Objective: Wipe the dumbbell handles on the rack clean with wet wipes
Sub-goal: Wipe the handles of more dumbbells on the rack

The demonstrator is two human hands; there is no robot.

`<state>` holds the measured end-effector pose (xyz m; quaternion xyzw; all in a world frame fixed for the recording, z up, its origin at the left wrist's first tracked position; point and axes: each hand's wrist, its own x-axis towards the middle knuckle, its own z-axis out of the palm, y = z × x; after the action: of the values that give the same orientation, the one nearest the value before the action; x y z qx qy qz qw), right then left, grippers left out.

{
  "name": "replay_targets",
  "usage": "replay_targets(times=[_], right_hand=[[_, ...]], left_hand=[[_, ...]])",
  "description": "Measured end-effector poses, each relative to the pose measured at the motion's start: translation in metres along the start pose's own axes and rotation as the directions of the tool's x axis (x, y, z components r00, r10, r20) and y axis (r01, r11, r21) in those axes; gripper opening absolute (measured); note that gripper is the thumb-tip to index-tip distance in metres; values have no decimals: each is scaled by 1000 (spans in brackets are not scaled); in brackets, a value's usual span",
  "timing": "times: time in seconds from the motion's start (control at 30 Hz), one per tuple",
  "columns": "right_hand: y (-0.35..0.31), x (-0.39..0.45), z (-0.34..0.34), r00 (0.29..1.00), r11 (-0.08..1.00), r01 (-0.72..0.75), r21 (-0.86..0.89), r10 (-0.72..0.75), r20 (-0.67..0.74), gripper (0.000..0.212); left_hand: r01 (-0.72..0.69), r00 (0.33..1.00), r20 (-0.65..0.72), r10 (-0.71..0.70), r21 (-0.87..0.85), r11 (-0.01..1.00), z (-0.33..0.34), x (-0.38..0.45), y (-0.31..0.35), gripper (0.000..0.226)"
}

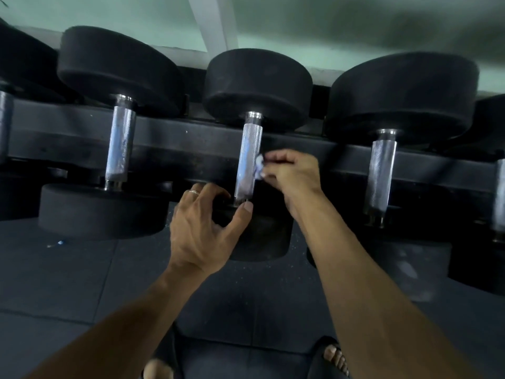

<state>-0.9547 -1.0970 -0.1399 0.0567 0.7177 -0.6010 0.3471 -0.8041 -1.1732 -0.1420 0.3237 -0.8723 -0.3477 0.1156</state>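
Several black round-headed dumbbells lie across a black rack. The middle dumbbell's knurled chrome handle runs toward me. My right hand pinches a small crumpled white wet wipe against the right side of that handle. My left hand, with a ring on one finger, rests on the near black head of the same dumbbell, fingers spread and thumb up by the handle's lower end. The neighbouring handles, one on the left and one on the right, are untouched.
A dark rubber floor lies below the rack, with a small white scrap on it at the left. My sandalled feet show at the bottom edge. A pale green wall stands behind the rack.
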Motion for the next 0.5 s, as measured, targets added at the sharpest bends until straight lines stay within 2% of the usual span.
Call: replay_targets(times=[0.03, 0.1, 0.2, 0.27, 0.4, 0.47, 0.5], right_hand=[[-6, 7, 6, 999, 991, -23, 133, 29, -41, 30], [-8, 17, 10, 992, 969, -95, 229, 111, -60, 31], [0, 3, -1, 978, 975, -202, 93, 196, 66, 33], [2, -3, -3, 978, 980, -193, 42, 189, 83, 35], [-15, 22, 11, 994, 957, -85, 278, 101, -44, 40], [-13, 24, 10, 992, 950, -112, 293, 126, -30, 40], [-9, 20, 6, 989, 959, -148, 244, 151, 7, 38]], left_hand=[[-4, 1000, -2, 4, -3, 1000, 0, 0, -1, 59], [-9, 1000, -5, 9, -3, 1000, 1, 0, -1, 59], [2, 1000, -2, -2, 4, 1000, 0, 0, 0, 59], [1, 1000, 0, -1, 4, 1000, 0, 0, 1, 58], [-11, 1000, -9, 11, -5, 1000, 0, 0, 0, 56], [-11, 1000, -13, 11, -6, 1000, 1, 0, 0, 56], [-10, 1000, -12, 9, -8, 1000, 1, 0, 0, 56]])
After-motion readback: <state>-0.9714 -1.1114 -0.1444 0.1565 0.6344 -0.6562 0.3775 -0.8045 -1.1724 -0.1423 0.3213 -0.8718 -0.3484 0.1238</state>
